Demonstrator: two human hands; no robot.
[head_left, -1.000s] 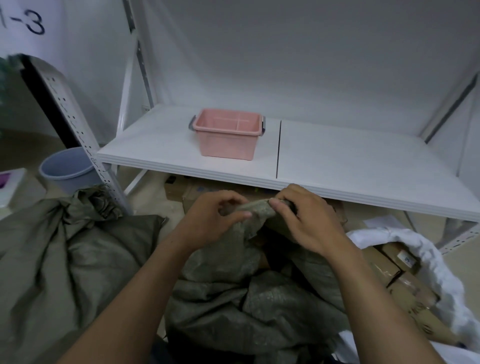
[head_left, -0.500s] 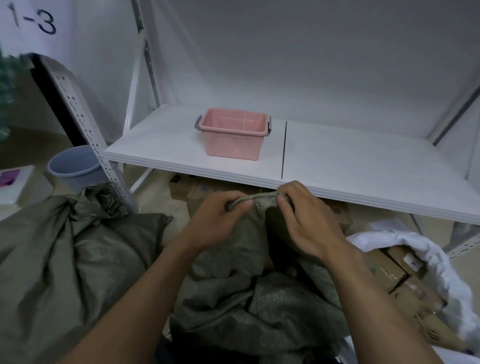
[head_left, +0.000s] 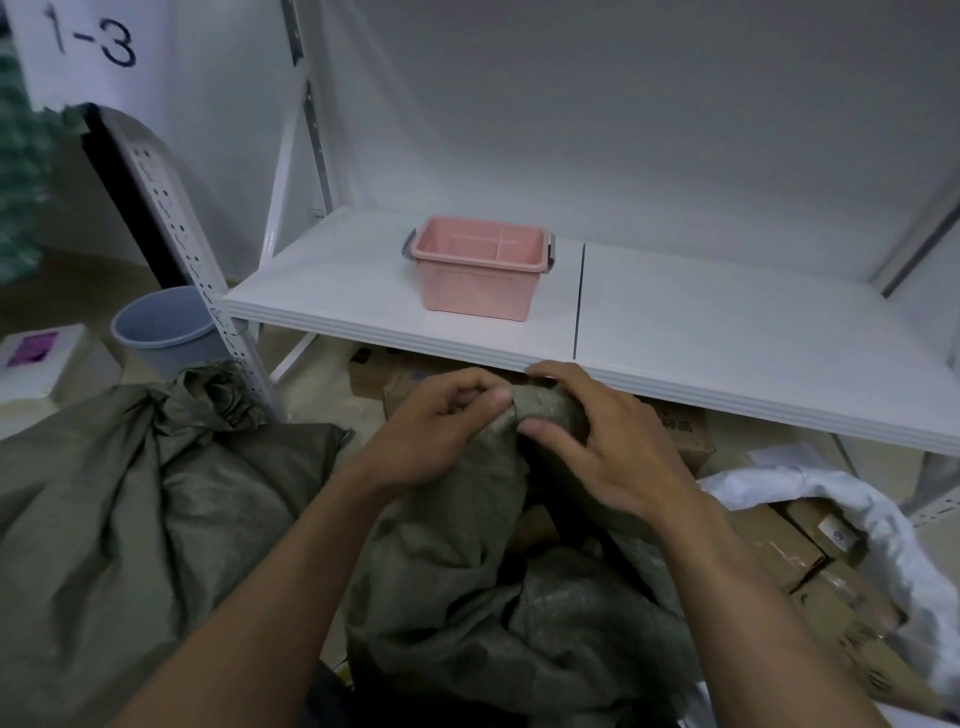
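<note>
The olive sack (head_left: 457, 582), bunched below the shelf (head_left: 727, 332) edge, is gripped at its raised rim by curled fingers, the left hand (head_left: 431, 431) at 9 o'clock, the right hand (head_left: 608, 452) at 3, the pink bin (head_left: 480, 275) beyond at 12.

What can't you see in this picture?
Head view:
1. Inside the green sack: hidden by its folds and by the left hand and right hand gripping its mouth.
2. Cardboard boxes under the shelf: mostly covered by it.
3. Box label: too small to read.
</note>
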